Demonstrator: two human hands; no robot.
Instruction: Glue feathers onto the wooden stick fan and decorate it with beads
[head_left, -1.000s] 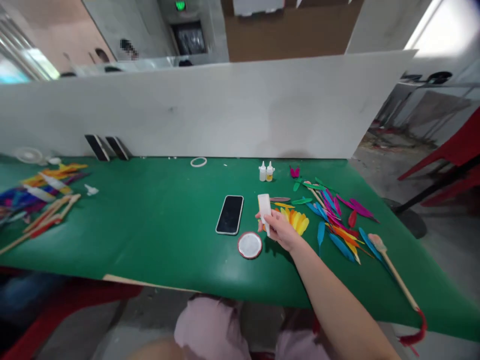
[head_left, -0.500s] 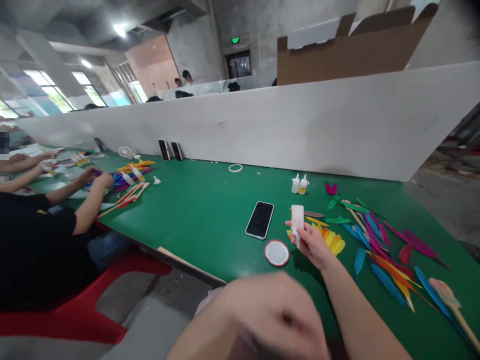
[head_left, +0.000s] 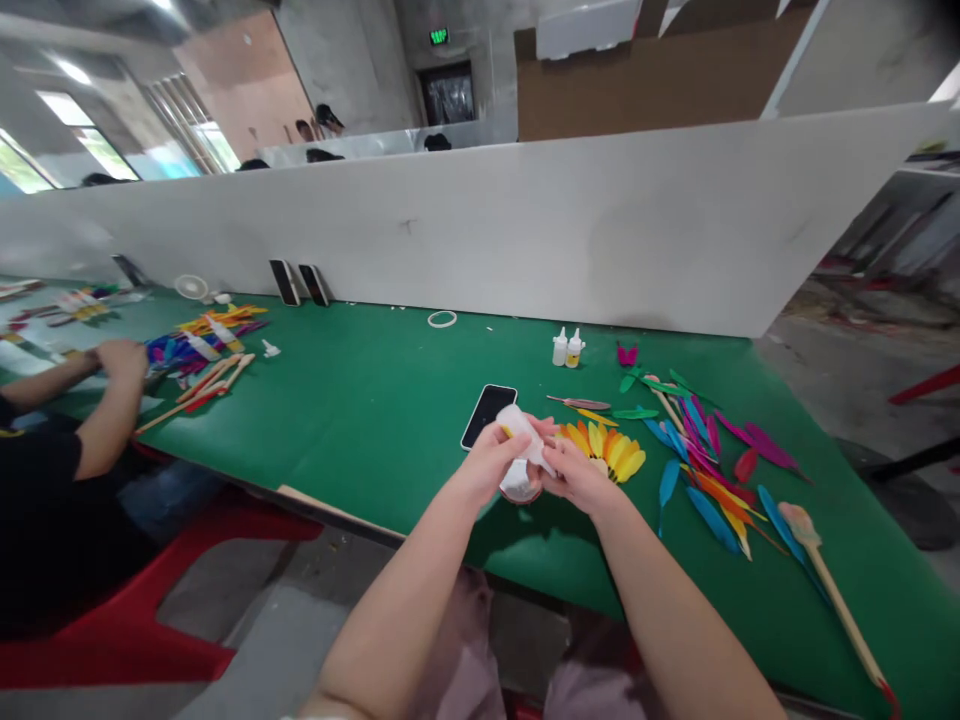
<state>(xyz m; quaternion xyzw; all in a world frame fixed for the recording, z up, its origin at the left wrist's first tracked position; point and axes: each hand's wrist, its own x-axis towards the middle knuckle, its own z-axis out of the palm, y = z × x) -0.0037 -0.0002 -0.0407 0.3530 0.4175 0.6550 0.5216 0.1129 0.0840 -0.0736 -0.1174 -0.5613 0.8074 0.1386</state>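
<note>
Held in front of me, between both hands, is a white plastic glue bottle (head_left: 517,422), tilted with its base up and to the left. My left hand (head_left: 489,460) wraps around its body. At the lower right end, my right hand (head_left: 576,474) closes its fingers on the bottle, and they hide its tip. Just beneath them lies a round white lid with a red rim (head_left: 519,484), partly covered. Behind my left hand is a phone (head_left: 487,405) on the table. Right of my hands sits a fan of yellow and orange feathers (head_left: 619,455).
Two small white bottles (head_left: 568,348) stand toward the partition (head_left: 480,240). Loose coloured feathers (head_left: 712,510) and a stick with a padded head (head_left: 832,570) cover the right side of the green table (head_left: 360,390). At left, a co-worker's arms (head_left: 112,400) rest near more feathers.
My left hand has come up from below and taken hold of the glue bottle. My right hand has brought the bottle left and tilted it. The view has shifted right.
</note>
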